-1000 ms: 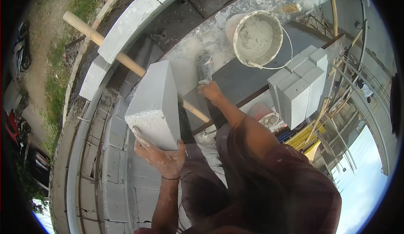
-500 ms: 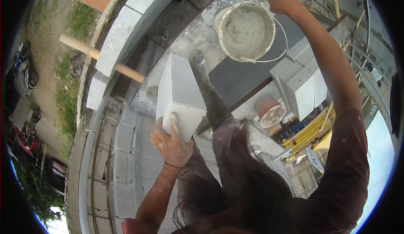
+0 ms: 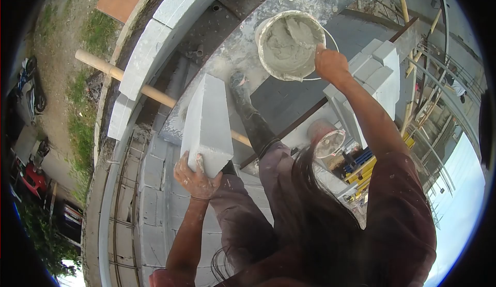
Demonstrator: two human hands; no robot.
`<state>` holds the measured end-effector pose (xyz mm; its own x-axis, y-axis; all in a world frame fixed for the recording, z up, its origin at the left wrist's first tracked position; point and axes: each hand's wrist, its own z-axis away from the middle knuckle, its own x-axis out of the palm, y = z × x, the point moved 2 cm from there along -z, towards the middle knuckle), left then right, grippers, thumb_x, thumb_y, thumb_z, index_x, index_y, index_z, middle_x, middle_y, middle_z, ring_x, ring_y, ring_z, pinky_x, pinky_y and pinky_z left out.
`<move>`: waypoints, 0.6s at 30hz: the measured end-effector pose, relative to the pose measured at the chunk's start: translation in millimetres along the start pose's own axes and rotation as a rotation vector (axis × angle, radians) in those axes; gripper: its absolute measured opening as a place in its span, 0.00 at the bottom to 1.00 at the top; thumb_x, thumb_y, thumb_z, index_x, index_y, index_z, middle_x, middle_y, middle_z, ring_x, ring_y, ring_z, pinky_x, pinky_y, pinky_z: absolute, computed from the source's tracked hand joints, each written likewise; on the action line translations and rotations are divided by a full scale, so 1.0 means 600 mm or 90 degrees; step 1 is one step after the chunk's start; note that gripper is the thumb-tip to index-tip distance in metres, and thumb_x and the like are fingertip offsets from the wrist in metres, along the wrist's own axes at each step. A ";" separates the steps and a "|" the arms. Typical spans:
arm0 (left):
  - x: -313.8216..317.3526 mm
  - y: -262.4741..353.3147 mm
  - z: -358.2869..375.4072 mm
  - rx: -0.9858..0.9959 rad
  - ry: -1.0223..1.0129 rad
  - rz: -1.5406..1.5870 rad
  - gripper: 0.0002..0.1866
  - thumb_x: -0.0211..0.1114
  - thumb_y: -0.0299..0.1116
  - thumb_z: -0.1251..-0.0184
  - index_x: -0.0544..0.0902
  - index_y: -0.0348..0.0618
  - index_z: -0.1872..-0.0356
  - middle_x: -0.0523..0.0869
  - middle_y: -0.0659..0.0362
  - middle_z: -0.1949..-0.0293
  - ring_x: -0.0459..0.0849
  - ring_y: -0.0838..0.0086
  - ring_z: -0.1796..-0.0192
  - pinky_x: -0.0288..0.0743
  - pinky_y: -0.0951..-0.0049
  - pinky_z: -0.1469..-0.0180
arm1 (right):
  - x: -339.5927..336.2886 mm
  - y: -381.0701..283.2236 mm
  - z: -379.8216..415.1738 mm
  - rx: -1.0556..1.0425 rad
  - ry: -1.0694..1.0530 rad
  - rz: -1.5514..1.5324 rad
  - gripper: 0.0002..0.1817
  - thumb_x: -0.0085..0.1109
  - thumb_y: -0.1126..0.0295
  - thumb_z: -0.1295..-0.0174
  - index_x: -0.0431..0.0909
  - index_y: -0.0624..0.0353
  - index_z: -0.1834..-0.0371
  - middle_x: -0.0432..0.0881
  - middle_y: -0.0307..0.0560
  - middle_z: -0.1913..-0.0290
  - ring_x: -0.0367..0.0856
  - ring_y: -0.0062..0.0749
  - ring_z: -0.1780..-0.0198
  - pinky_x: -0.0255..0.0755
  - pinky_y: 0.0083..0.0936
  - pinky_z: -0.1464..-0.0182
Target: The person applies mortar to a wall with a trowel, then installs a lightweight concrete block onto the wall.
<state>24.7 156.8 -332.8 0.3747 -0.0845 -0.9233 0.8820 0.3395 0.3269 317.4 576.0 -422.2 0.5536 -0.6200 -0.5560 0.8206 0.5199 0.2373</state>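
A pale lightweight concrete block (image 3: 209, 119) stands tilted in front of my legs. My left hand (image 3: 197, 176) grips its near lower end, fingers and thumb spread over the end face and edge, with grey mortar on the skin. A bucket (image 3: 262, 54) of wet grey mortar (image 3: 292, 44) sits on the splattered board ahead. At the bucket's right rim, my right hand (image 3: 331, 65) is closed in a fist, its fingers reaching over the mortar. What the fist holds is hidden by the fingers and the mortar.
A curved block wall (image 3: 147, 54) runs along the left, crossed by a wooden pole (image 3: 98, 65). Stacked blocks (image 3: 374, 73) and a reddish bucket (image 3: 328, 137) are at the right. My booted leg (image 3: 253, 111) rests beside the board (image 3: 227, 54). Ground lies lower at far left.
My right hand has come down from beyond the bucket to its right rim, and the mortar's surface is now ridged. The block and my left hand have shifted slightly left and nearer.
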 end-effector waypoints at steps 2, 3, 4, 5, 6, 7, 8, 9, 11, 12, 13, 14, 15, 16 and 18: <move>0.009 -0.018 0.024 0.050 -0.018 -0.013 0.48 0.52 0.73 0.29 0.59 0.52 0.18 0.70 0.37 0.32 0.73 0.41 0.38 0.65 0.37 0.40 | 0.032 0.011 0.065 0.039 0.014 -0.031 0.19 0.57 0.70 0.31 0.73 0.66 0.40 0.89 0.64 0.57 0.91 0.58 0.52 0.85 0.49 0.52; 0.011 -0.018 0.019 0.054 -0.020 -0.013 0.48 0.52 0.73 0.29 0.59 0.52 0.18 0.70 0.37 0.32 0.73 0.41 0.38 0.65 0.37 0.40 | 0.046 0.010 0.098 0.042 0.012 -0.034 0.19 0.57 0.70 0.31 0.73 0.66 0.40 0.89 0.64 0.57 0.91 0.58 0.52 0.85 0.49 0.52; 0.011 -0.016 0.013 0.052 -0.008 -0.024 0.48 0.51 0.74 0.28 0.58 0.52 0.18 0.70 0.37 0.32 0.73 0.41 0.38 0.65 0.38 0.40 | 0.061 0.008 0.135 0.079 0.028 -0.081 0.21 0.58 0.67 0.31 0.72 0.67 0.40 0.89 0.65 0.57 0.90 0.59 0.53 0.84 0.50 0.51; 0.009 -0.013 0.014 0.050 0.003 -0.035 0.48 0.50 0.74 0.28 0.58 0.52 0.18 0.70 0.37 0.32 0.73 0.40 0.38 0.65 0.38 0.40 | 0.076 0.009 0.163 0.117 0.041 -0.128 0.22 0.60 0.64 0.30 0.71 0.67 0.39 0.88 0.67 0.56 0.90 0.61 0.53 0.84 0.50 0.51; 0.008 -0.010 0.020 0.054 -0.002 -0.034 0.48 0.50 0.74 0.28 0.58 0.52 0.18 0.70 0.37 0.32 0.73 0.40 0.38 0.65 0.38 0.40 | 0.107 0.018 0.180 0.121 0.036 -0.130 0.22 0.60 0.64 0.30 0.71 0.67 0.39 0.88 0.67 0.56 0.90 0.61 0.53 0.84 0.50 0.51; 0.009 -0.006 0.022 0.054 -0.004 -0.037 0.48 0.50 0.74 0.29 0.59 0.51 0.18 0.70 0.37 0.32 0.73 0.41 0.38 0.65 0.38 0.40 | 0.147 0.035 0.192 0.162 0.050 -0.185 0.24 0.61 0.62 0.31 0.71 0.67 0.39 0.88 0.66 0.56 0.90 0.61 0.53 0.84 0.50 0.51; 0.013 -0.002 0.020 0.057 -0.002 -0.039 0.49 0.51 0.74 0.29 0.59 0.50 0.18 0.71 0.37 0.32 0.73 0.41 0.38 0.65 0.38 0.40 | 0.158 0.043 0.200 0.204 0.068 -0.240 0.27 0.63 0.60 0.31 0.70 0.67 0.38 0.87 0.66 0.56 0.89 0.62 0.54 0.83 0.51 0.51; 0.016 0.002 0.018 0.065 0.001 -0.038 0.49 0.51 0.74 0.29 0.59 0.50 0.18 0.71 0.37 0.32 0.73 0.41 0.38 0.65 0.38 0.40 | 0.167 0.052 0.206 0.211 0.072 -0.244 0.27 0.63 0.60 0.31 0.70 0.67 0.38 0.87 0.66 0.56 0.89 0.62 0.54 0.83 0.51 0.51; 0.017 0.011 0.022 0.056 0.003 -0.049 0.50 0.51 0.75 0.30 0.59 0.48 0.19 0.71 0.38 0.33 0.73 0.41 0.38 0.65 0.39 0.40 | 0.165 0.052 0.221 0.204 0.050 -0.258 0.27 0.66 0.60 0.34 0.70 0.66 0.39 0.87 0.64 0.55 0.89 0.60 0.53 0.82 0.52 0.50; 0.017 0.016 0.023 0.063 0.002 -0.051 0.50 0.51 0.75 0.30 0.59 0.48 0.19 0.71 0.38 0.33 0.73 0.41 0.38 0.65 0.39 0.40 | 0.163 0.052 0.222 0.209 0.051 -0.264 0.27 0.66 0.60 0.34 0.70 0.66 0.39 0.87 0.64 0.55 0.89 0.60 0.53 0.82 0.52 0.50; 0.017 0.020 0.023 0.055 -0.004 -0.057 0.50 0.52 0.75 0.30 0.60 0.47 0.19 0.71 0.38 0.32 0.73 0.41 0.38 0.65 0.39 0.40 | 0.161 0.051 0.220 0.182 0.080 -0.259 0.27 0.67 0.60 0.34 0.71 0.66 0.39 0.87 0.64 0.54 0.89 0.60 0.52 0.82 0.52 0.50; 0.018 0.023 0.024 0.048 -0.010 -0.062 0.51 0.53 0.75 0.31 0.60 0.46 0.20 0.71 0.38 0.32 0.73 0.41 0.38 0.66 0.39 0.40 | 0.158 0.050 0.217 0.157 0.108 -0.253 0.27 0.68 0.60 0.35 0.72 0.65 0.40 0.87 0.63 0.54 0.89 0.59 0.51 0.82 0.52 0.50; 0.018 0.027 0.025 0.059 -0.013 -0.062 0.51 0.53 0.75 0.31 0.60 0.46 0.20 0.71 0.38 0.32 0.73 0.41 0.38 0.66 0.39 0.40 | 0.158 0.052 0.211 0.166 0.107 -0.260 0.27 0.68 0.60 0.35 0.72 0.65 0.40 0.87 0.63 0.54 0.89 0.59 0.51 0.82 0.52 0.50; 0.020 0.029 0.027 0.053 -0.006 -0.065 0.51 0.53 0.76 0.32 0.61 0.45 0.20 0.71 0.39 0.32 0.73 0.40 0.37 0.66 0.40 0.40 | 0.157 0.051 0.200 0.142 0.095 -0.269 0.26 0.67 0.59 0.34 0.72 0.65 0.42 0.87 0.65 0.54 0.88 0.59 0.50 0.81 0.52 0.49; 0.023 0.031 0.030 0.056 -0.001 -0.070 0.52 0.54 0.76 0.32 0.61 0.44 0.21 0.70 0.39 0.32 0.73 0.40 0.37 0.66 0.40 0.40 | 0.152 0.044 0.180 0.125 0.083 -0.287 0.26 0.67 0.58 0.34 0.73 0.66 0.43 0.87 0.66 0.53 0.88 0.60 0.48 0.81 0.52 0.47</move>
<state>51.3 145.2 -335.9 0.2740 -0.1177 -0.9545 0.9397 0.2439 0.2396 404.8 469.4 -380.8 0.1257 -0.6718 -0.7300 0.9921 0.0891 0.0889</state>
